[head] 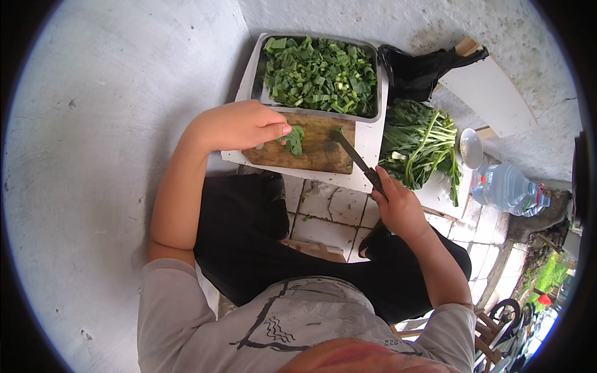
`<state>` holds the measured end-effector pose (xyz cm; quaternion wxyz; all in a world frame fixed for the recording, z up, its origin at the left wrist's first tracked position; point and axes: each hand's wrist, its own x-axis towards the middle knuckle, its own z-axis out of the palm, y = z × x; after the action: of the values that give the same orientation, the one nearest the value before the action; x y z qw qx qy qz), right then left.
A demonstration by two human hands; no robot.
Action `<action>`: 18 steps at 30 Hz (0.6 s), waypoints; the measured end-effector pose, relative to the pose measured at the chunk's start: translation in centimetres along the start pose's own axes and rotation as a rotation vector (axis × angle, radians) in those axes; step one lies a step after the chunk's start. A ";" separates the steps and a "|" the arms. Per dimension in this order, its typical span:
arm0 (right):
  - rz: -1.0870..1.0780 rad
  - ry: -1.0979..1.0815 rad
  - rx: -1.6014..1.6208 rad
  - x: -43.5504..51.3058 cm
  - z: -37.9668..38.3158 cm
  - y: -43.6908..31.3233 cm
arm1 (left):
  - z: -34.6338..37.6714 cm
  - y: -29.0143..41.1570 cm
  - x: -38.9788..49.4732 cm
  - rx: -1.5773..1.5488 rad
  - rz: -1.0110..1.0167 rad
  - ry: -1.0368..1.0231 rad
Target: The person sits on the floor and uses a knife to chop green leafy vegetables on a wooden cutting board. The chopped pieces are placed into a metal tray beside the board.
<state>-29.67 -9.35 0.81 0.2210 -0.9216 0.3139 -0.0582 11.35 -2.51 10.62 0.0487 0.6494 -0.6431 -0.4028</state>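
Observation:
My left hand (249,126) is over the left end of a wooden cutting board (322,144), its fingers closed on a piece of green leaf (294,141). In my right hand (401,205) is the dark handle of a kitchen knife (353,153). The blade points up and left over the board's right part, with a small bit of green at its tip. Just beyond the board, a rectangular metal tray (322,113) holds many chopped leafy greens (322,77). Uncut leafy greens with long pale stems (419,144) lie in a heap to the right.
A black plastic bag (410,70) lies behind the heap. Right of the greens are a small white bowl (471,148) and large clear blue plastic bottles (503,186). A plain wall (93,163) stands close on the left. Tiled floor (326,233) shows between my legs.

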 end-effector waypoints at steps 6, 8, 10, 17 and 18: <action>-0.015 0.036 0.119 0.9 -0.6 0.4 | 1.5 -1.5 1.4 0.196 -0.091 -0.155; -0.031 0.045 0.125 1.2 0.0 0.0 | 2.0 -2.2 2.1 0.313 -0.139 -0.174; -0.026 0.021 0.118 1.4 0.6 -0.6 | 2.2 -2.7 2.8 0.360 -0.166 -0.191; -0.141 -0.160 -0.151 0.4 3.6 -3.0 | 2.7 -3.0 3.3 0.354 -0.154 -0.209; -0.156 -0.165 -0.222 0.5 4.3 -3.1 | 2.7 -2.9 3.2 0.357 -0.160 -0.207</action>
<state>-26.54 -5.87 -1.70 0.1376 -0.9636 0.2264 0.0359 11.62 -3.61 5.63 -0.1653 0.6519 -0.6523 -0.3494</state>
